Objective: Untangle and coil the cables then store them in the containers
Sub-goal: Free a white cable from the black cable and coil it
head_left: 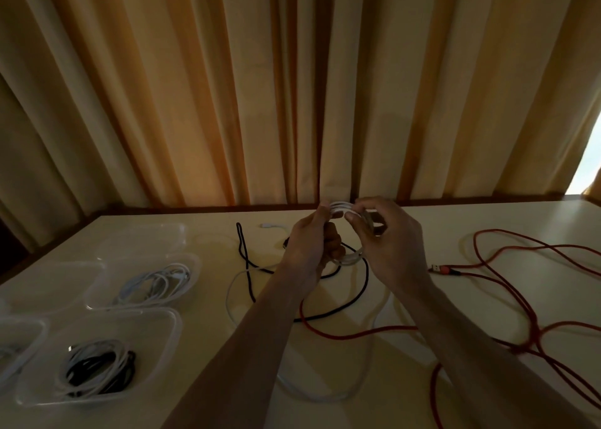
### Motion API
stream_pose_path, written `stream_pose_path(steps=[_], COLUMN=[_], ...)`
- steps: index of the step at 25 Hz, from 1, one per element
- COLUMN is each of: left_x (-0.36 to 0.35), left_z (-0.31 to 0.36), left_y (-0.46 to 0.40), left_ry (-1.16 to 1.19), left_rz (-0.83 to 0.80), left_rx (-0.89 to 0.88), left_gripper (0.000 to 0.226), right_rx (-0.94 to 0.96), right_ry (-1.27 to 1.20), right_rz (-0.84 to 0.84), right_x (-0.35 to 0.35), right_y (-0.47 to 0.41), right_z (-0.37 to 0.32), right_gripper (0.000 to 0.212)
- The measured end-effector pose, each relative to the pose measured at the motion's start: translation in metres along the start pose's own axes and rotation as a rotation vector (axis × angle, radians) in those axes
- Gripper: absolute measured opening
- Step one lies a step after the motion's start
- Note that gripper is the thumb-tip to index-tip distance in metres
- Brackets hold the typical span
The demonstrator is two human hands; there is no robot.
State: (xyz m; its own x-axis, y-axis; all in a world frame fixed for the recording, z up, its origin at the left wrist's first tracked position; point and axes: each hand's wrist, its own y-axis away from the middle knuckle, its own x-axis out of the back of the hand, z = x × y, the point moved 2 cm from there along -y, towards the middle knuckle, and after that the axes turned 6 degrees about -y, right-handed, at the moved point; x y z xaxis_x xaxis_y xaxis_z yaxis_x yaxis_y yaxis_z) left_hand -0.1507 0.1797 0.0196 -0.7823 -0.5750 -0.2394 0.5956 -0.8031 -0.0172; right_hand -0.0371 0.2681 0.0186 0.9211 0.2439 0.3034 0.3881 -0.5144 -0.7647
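Above the table's middle, my left hand (309, 246) and my right hand (387, 236) both grip a small coil of white cable (349, 255), held upright between them. Its loose tail (234, 285) trails down over the table and loops toward the near edge. A black cable (247, 266) lies tangled under my hands. A long red cable (520, 266) sprawls over the right side, its plug (439, 269) just right of my right wrist. Clear plastic containers stand at the left: one (97, 293) holds a coiled white cable, another (156, 324) holds white and black coils.
Two more clear containers (58, 279) sit farther left and behind, one apparently holding nothing. A further container (19, 334) is cut off at the left edge. Orange curtains (292, 87) hang behind the cream table (504, 220). Bright light enters at the right edge.
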Motion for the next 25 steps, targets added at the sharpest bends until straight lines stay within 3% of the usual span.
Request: stream_pose_path(steps=[2,4,7,13,16,21,25], left_x=[0.002,0.004,0.003,-0.005,0.003,0.01,0.009], left_z=[-0.001,-0.003,-0.006,-0.007,-0.012,-0.016,-0.012], left_y=[-0.001,-0.003,-0.004,-0.002,-0.008,-0.012,-0.009], left_ry=[0.093,0.12,-0.045,-0.262,-0.349,-0.382,-0.442], left_rz=[0.016,0.023,-0.024,-0.064,0.022,0.116,0.07], left_rx=[0.071,0.109,0.035,-0.162,-0.195,-0.13,-0.08], left_gripper=[0.035,0.036,0.039,0.041,0.041,0.04,0.043], right_rx=[-0.213,-0.499,-0.739,-0.741,-0.739,-0.723,-0.767], right_ry=[-0.214,-0.59,-0.827,-0.578,-0.533,-0.614,-0.573], right_rz=[0.003,0.07,0.175,0.114,-0.062,-0.257,-0.234], right_x=[-0.003,-0.002,0.005,0.009,0.006,0.009,0.009], right_y=[0.001,-0.001,-0.002,-0.005,-0.005,-0.004,-0.004], right_z=[0.001,0.003,0.007,0.012,0.011,0.008,0.011], right_gripper=[0.015,0.019,0.025,0.007,0.022,0.017,0.017])
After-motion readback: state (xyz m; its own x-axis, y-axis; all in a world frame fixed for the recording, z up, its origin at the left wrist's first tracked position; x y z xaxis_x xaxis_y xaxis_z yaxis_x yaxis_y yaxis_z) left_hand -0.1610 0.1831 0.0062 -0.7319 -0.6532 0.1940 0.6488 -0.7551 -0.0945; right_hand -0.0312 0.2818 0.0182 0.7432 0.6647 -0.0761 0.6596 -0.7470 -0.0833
